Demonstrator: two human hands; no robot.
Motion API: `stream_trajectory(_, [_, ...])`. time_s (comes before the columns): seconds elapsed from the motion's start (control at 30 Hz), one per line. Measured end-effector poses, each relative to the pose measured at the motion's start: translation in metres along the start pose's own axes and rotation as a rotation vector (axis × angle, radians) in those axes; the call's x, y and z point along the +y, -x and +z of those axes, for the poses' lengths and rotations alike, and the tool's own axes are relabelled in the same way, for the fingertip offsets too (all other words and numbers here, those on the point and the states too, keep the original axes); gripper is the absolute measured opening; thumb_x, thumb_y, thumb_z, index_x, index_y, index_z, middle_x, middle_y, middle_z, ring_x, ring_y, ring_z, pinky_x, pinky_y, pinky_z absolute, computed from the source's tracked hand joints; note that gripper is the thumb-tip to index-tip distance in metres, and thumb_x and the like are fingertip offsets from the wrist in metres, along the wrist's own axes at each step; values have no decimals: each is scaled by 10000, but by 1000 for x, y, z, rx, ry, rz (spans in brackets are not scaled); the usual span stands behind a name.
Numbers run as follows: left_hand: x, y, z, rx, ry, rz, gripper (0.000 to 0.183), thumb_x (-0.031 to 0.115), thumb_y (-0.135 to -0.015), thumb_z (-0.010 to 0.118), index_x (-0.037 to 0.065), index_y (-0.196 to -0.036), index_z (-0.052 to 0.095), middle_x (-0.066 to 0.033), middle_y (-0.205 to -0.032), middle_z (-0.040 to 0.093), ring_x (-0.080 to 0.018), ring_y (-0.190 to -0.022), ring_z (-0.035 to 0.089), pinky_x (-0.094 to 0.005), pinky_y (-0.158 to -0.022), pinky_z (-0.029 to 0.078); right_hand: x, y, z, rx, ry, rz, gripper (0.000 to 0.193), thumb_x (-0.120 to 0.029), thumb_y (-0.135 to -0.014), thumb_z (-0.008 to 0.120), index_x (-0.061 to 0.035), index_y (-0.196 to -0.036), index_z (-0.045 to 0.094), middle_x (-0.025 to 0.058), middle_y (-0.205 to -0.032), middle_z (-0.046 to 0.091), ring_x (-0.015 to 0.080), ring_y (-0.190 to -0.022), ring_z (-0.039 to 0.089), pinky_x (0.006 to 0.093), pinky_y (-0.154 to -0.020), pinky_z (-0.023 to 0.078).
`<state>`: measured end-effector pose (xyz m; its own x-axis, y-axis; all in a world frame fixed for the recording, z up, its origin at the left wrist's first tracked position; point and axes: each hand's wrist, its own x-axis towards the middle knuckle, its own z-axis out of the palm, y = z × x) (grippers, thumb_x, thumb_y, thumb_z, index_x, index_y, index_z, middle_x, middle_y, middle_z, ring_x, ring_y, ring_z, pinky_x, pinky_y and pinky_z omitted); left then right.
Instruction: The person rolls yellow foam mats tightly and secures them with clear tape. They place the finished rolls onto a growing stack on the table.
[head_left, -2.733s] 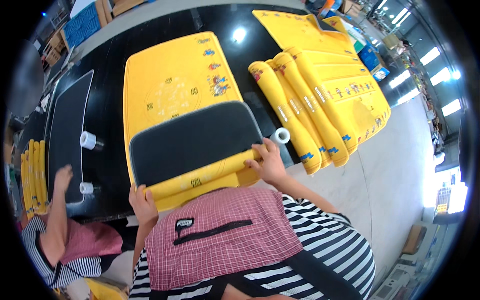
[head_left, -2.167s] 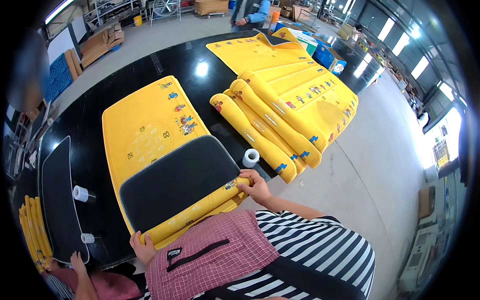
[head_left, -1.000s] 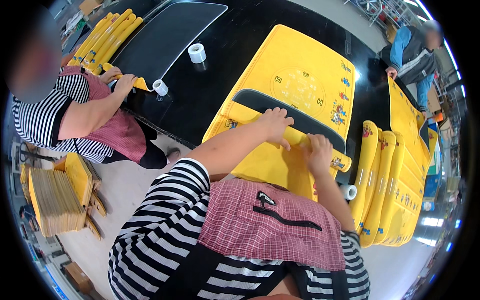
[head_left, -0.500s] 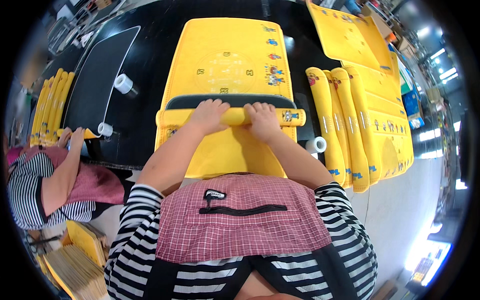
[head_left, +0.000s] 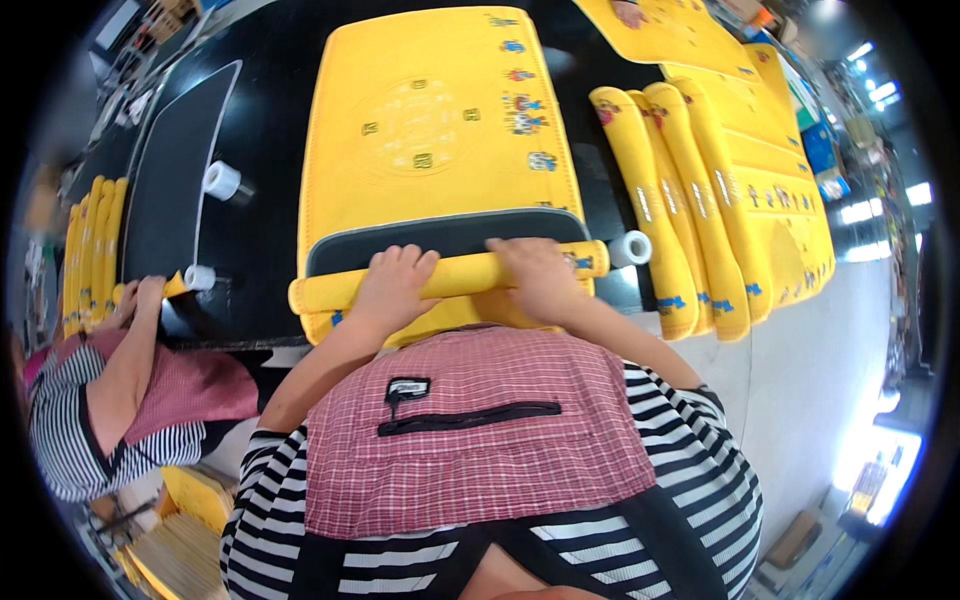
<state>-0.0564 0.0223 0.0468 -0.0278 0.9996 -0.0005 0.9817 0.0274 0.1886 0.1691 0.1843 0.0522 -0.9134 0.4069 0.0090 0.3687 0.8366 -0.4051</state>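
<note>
A flat yellow mat with a printed round pattern and small cartoon figures lies on the black table before me. Across its near part lies a mat partly rolled into a yellow tube, a strip of its dark grey underside showing beyond the roll. My left hand is closed over the roll left of its middle, fingers on its far side. Farther right, my right hand grips the same roll, its fingers slightly blurred. Just past the roll's right end is a white roll of tape or film.
Several rolled yellow mats lie at the right on flat yellow mats. At left, a co-worker's hands roll another mat, dark side up, near two white rolls. Another person's hand touches a mat at the far right.
The roll has come nearer to my body with both hands on it, and more dark underside shows behind it. My right hand has turned and shifted toward the right end. The view has tilted.
</note>
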Motion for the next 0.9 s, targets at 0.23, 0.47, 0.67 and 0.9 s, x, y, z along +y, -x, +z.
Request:
stream_trajectory(0.23, [9, 26, 31, 88, 24, 58, 676, 330, -846, 800, 52, -1408, 547, -148, -1276, 620, -316, -1225, 583, -489, -1022, 425, 25, 33, -22, -57, 152, 100, 757, -289, -645, 926, -103, -1323, 646, 147, -1451, 589, 348, -1356, 542, 520, -1131, 404])
stream_trajectory(0.47, [-28, 87, 6, 174, 67, -364, 516, 339, -909, 727, 64, -1332, 620, -191, -1372, 579, -345, -1327, 516, -582, -1154, 310, 50, 83, -14, 88, -19, 326, 568, -250, -837, 822, -42, -1336, 650, 204, -1473, 558, 411, -1316, 550, 462, -1131, 422])
stream_trajectory(0.67, [-42, 132, 39, 663, -2, -614, 325, 329, -845, 751, 66, -1031, 712, -264, -1327, 556, -445, -1226, 518, -601, -1008, 426, 73, 107, 31, 435, -551, 326, 322, -128, -1073, 507, 37, -1280, 690, 175, -1476, 560, 289, -1353, 533, 360, -1138, 402])
stream_trajectory(0.9, [-28, 115, 17, 326, 254, -985, 371, 401, -961, 683, 66, -1109, 744, -238, -1344, 543, -421, -1161, 560, -492, -1013, 489, 91, 119, 64, 616, -939, 447, 485, -107, -1095, 492, 14, -1562, 437, 183, -1565, 498, 273, -1447, 467, 375, -1236, 288])
